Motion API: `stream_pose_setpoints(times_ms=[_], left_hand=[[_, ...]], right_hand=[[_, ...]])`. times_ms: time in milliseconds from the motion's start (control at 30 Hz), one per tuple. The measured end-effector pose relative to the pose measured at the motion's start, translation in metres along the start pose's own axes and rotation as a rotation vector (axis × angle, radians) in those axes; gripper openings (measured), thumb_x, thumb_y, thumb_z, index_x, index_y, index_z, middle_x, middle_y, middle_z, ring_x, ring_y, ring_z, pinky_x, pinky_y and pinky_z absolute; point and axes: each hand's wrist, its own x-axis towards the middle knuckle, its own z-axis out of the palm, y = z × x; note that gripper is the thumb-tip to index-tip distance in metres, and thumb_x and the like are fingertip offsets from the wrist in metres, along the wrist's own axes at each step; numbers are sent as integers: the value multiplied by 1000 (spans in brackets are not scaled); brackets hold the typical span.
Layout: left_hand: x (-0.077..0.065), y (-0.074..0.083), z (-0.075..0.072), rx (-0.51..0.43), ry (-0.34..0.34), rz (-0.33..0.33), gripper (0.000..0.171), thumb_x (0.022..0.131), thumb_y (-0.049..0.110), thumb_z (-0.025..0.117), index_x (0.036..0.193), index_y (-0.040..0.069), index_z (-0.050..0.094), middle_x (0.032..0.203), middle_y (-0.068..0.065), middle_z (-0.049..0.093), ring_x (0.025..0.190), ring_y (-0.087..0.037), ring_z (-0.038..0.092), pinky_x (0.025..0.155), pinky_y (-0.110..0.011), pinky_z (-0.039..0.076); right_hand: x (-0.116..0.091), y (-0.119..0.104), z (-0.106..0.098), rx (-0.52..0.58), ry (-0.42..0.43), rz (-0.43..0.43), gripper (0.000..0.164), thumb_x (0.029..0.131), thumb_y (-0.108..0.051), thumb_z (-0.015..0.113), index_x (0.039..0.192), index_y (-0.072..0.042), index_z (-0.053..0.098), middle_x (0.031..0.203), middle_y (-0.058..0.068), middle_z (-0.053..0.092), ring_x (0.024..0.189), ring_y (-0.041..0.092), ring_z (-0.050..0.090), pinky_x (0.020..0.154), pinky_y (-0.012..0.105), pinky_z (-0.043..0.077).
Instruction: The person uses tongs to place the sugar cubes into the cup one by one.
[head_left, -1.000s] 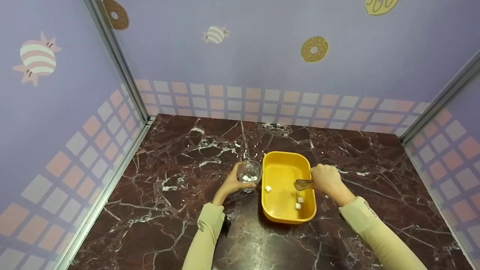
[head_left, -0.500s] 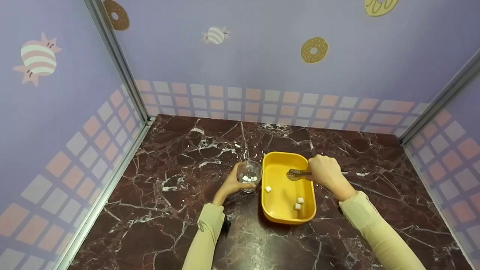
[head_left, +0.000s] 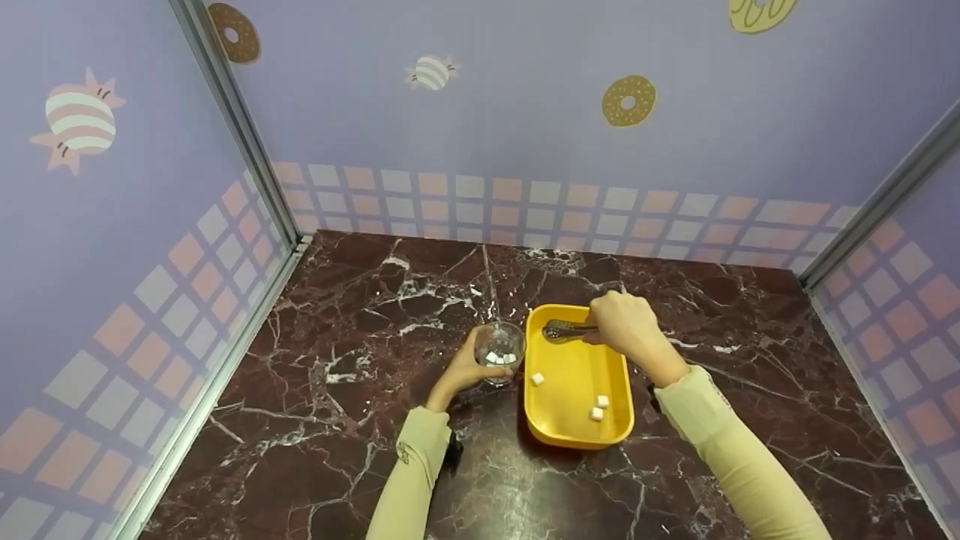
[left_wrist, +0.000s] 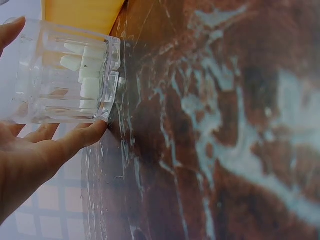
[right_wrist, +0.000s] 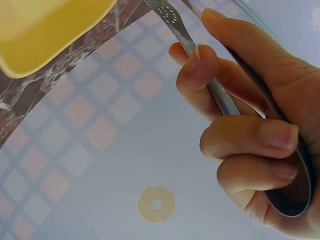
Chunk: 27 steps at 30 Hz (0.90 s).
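Note:
My left hand (head_left: pixel 459 369) holds a clear glass cup (head_left: pixel 498 346) upright on the table, left of a yellow bin (head_left: pixel 564 375). Several white cubes (left_wrist: pixel 91 89), like sugar cubes, lie at the bottom of the glass in the left wrist view. My right hand (head_left: pixel 628 324) grips metal tongs (right_wrist: pixel 226 97), thumb on one arm and fingers curled round the other. The perforated tong heads (head_left: pixel 556 330) are over the bin's far left part; I cannot tell whether they hold a cube. Two cubes (head_left: pixel 597 413) lie at the bin's near right and another (head_left: pixel 537 379) by its left wall.
Dark red marble tabletop (head_left: pixel 337 435) with white veins surrounds the bin and glass. Small white specks (head_left: pixel 491 307) are scattered beyond the glass. A lilac back wall (head_left: pixel 517 112) with pink and white squares closes off the far edge, and panels stand at both sides.
My right hand with the tongs has moved left and away from me, from over the bin's right side toward its far left part. The left hand and glass have stayed in place.

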Motion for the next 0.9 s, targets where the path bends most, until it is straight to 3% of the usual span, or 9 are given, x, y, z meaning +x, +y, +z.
stream_pose_setpoints(times_ms=[300,433,600,900], left_hand=[[0,-1,0,-17,-8,-16,85,60,6,79,130,2,31,130,-27,40,120,-40,40,105,-49,30],[0,-1,-1,12,-6,-12,86,60,10,80,130,4,31,130,-26,40,120,-39,40,105,-48,30],[0,0,-2,-16,-7,10,84,61,6,79,130,1,31,130,-28,39,121,-42,38,106,-50,28],[-15,32,-3,-21,-21,43,78,63,-1,75,128,-6,31,127,-26,43,119,-38,41,105,-48,30]], right_hand=[[18,-22,-2,14,8,-35,25,64,-35,77,73,-12,72,76,12,69,65,33,62,55,47,51],[25,-32,2,16,27,-51,24,63,-33,77,69,-11,71,75,11,69,64,33,61,54,46,51],[31,-45,13,13,41,-70,24,62,-32,78,62,-10,68,69,10,67,60,31,61,52,44,50],[34,-56,34,50,24,-53,29,60,-29,80,61,-7,61,68,12,64,61,32,60,52,45,50]])
